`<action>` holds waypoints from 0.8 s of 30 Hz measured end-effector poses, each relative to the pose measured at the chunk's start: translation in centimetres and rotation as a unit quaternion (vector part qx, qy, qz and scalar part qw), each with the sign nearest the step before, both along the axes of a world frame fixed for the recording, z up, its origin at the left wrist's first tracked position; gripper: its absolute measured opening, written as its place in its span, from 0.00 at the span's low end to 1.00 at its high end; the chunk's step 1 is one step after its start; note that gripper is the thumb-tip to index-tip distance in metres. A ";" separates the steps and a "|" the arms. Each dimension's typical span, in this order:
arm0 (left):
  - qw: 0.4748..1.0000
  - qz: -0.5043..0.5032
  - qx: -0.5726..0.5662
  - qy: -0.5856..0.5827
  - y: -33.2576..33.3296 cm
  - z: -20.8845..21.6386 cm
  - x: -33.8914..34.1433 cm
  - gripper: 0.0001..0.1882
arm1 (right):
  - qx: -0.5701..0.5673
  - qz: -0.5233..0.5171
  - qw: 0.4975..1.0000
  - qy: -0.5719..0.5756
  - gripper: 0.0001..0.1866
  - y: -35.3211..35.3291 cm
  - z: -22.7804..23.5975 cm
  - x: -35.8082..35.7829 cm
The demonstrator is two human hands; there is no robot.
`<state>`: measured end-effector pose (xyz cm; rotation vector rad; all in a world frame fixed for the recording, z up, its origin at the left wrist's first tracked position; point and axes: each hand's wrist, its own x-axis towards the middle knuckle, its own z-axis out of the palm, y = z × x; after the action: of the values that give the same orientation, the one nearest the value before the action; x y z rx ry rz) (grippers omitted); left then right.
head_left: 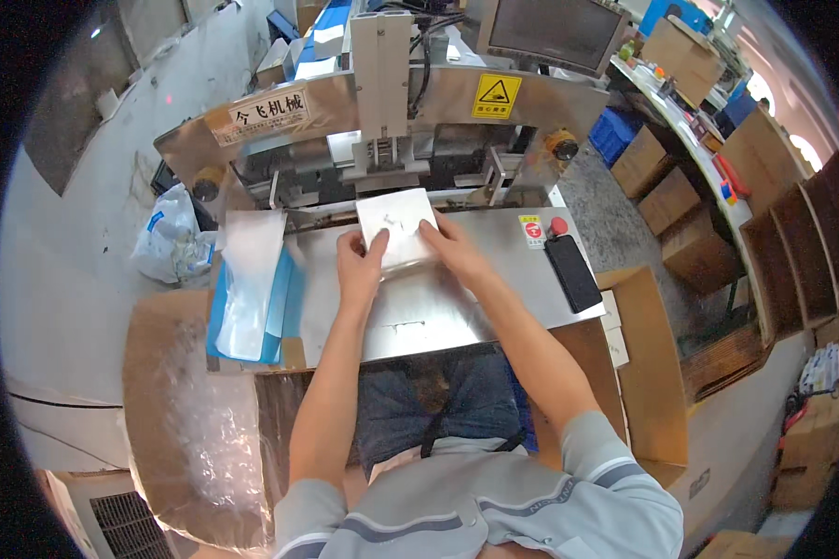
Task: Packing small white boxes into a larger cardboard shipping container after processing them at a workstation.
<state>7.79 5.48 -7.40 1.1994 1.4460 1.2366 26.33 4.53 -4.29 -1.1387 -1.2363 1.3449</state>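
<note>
A flat, square white box (pixel 396 219) with a small dark print is held between my two hands, over the far part of a steel worktop (pixel 419 317). My left hand (pixel 361 263) grips its near left corner, thumb on the upper face. On the right edge, my right hand (pixel 454 247) holds it the same way, thumb on top and the other fingers mostly hidden. Just beyond the box stands the metal head (pixel 384 154) of a machine. Left of my left hand, a blue tray (pixel 289 293) holds a stack of clear plastic sleeves (pixel 249 279).
A red push button (pixel 557 225) and a black phone-like slab (pixel 571 272) are at the worktop's right. An open carton (pixel 653 373) with white boxes stands below right. Another carton (pixel 149 373) with clear plastic stands lower left. A curved metal guard (pixel 336 102) spans the machine.
</note>
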 end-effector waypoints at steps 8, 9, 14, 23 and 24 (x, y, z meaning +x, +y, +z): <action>0.976 -0.123 0.126 -0.128 -6.5 0.6 0.4 0.44 | 0.118 0.001 0.993 -0.025 0.52 -4.8 -0.4 4.0; 0.975 -0.159 0.129 -0.086 -7.0 0.5 0.2 0.47 | 0.113 -0.002 0.993 -0.023 0.52 -5.5 0.2 4.1; 0.980 -0.188 0.063 0.000 -7.2 -0.3 -0.4 0.49 | 0.171 0.050 0.972 -0.150 0.57 -6.5 1.8 4.6; 0.949 -0.190 0.188 0.165 -8.3 4.0 -0.1 0.39 | 0.298 0.068 0.856 -0.417 0.56 -8.5 7.1 6.4; 0.930 -0.202 0.220 0.214 -8.4 4.8 -0.2 0.38 | 0.297 0.067 0.856 -0.417 0.56 -8.8 7.4 6.3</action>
<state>7.61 -2.90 -2.57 2.0632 1.1451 1.0735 32.60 -4.29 3.15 -1.2049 -2.1933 0.4202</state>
